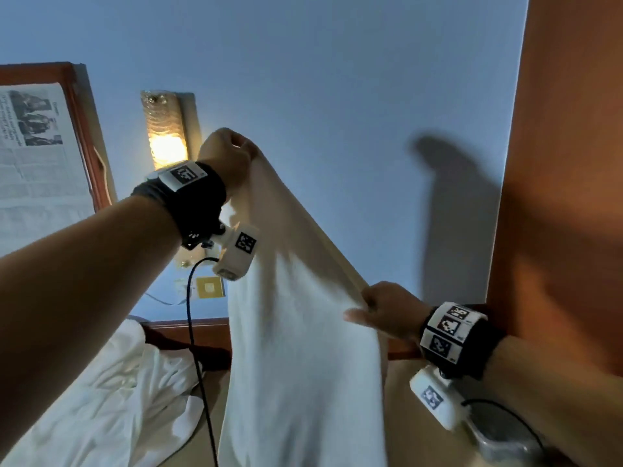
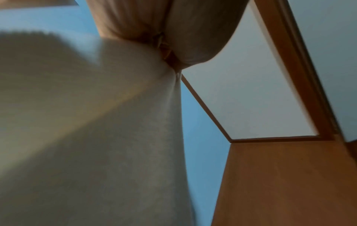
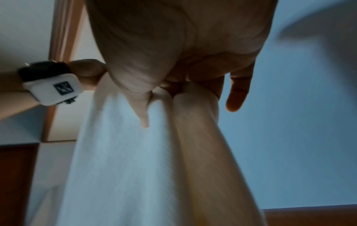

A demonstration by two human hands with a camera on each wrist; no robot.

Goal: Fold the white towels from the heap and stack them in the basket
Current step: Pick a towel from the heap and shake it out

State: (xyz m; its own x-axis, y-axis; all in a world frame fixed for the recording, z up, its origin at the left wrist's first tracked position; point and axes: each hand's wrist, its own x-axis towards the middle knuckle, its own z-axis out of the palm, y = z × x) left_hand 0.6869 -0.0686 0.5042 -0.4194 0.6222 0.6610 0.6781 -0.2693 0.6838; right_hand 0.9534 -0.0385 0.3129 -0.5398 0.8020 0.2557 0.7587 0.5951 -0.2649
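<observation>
A white towel (image 1: 296, 348) hangs in the air in front of the blue wall, held along its top edge by both hands. My left hand (image 1: 232, 153) is raised high and grips one upper corner in a fist. Lower and to the right, my right hand (image 1: 374, 306) pinches the same edge between thumb and fingers. The left wrist view has the towel (image 2: 96, 137) falling from the clenched left hand (image 2: 170, 45). In the right wrist view my right hand (image 3: 173, 85) clamps the cloth (image 3: 125, 152), little finger sticking out. More white towels (image 1: 101, 399) lie heaped at the lower left. No basket is in view.
A lit wall lamp (image 1: 167, 136) and a framed newspaper (image 1: 37, 153) hang on the wall to the left. A wooden headboard (image 1: 195, 328) runs behind the heap. An orange-brown wooden panel (image 1: 566, 163) stands on the right. Black cables trail from both wrist cameras.
</observation>
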